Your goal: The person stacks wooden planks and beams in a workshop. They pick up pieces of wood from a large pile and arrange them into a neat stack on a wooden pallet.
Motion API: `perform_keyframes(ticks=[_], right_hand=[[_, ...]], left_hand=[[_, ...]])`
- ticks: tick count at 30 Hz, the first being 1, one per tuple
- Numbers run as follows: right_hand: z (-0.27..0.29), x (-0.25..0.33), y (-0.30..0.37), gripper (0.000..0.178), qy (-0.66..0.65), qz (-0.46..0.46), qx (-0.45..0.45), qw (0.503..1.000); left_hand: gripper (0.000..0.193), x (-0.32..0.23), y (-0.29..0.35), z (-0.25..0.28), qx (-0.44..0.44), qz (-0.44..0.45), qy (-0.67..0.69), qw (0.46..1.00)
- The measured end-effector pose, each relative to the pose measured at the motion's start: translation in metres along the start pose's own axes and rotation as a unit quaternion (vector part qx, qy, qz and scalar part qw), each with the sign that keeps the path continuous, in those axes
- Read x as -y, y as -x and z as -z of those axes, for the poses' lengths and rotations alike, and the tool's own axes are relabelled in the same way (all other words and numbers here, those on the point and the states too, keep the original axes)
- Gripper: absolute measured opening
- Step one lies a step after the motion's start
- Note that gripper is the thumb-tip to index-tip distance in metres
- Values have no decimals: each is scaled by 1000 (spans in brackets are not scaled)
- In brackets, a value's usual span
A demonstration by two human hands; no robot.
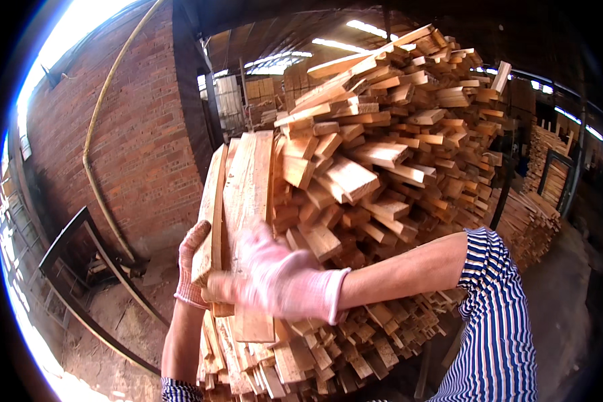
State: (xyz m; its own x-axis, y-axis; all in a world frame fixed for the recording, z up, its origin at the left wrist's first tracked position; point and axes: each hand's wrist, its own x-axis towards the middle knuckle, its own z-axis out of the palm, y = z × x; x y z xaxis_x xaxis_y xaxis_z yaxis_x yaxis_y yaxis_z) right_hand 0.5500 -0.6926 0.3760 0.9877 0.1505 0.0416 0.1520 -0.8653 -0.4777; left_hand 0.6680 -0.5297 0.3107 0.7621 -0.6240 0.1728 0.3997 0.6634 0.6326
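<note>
My left hand [193, 262], in a pale pink knit glove, grips a narrow wooden board [212, 221] from its left side near the lower end. Beside that board lies a wider wooden plank [249, 171], slanting up and away along the left side of a big wood pile. My right hand [285, 278], in a matching glove, reaches across the near part of these boards. It is blurred by motion, so whether its fingers close on anything cannot be made out. The fingers of my left hand are partly hidden behind the board.
A tall, uneven pile of cut wood pieces [355, 181] rises ahead and right, ends jutting toward me. More short pieces [355, 348] are stacked below my hands. At left stand a brick wall [127, 134] and a dark metal frame [63, 234]. Further stacks [532, 221] stand far right.
</note>
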Motion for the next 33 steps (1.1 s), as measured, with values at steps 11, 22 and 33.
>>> perform_keyframes(ticks=[11, 22, 33], right_hand=[[-113, -73, 72, 94, -324, 49, -196, 924], [-267, -84, 144, 39, -577, 197, -20, 793], [-215, 81, 229, 47, -592, 248, 210, 738]], left_hand=[[28, 119, 132, 28, -148, -59, -141, 977], [123, 156, 326, 19, -181, -31, -658, 731], [76, 131, 442, -207, -491, -247, -435, 714]])
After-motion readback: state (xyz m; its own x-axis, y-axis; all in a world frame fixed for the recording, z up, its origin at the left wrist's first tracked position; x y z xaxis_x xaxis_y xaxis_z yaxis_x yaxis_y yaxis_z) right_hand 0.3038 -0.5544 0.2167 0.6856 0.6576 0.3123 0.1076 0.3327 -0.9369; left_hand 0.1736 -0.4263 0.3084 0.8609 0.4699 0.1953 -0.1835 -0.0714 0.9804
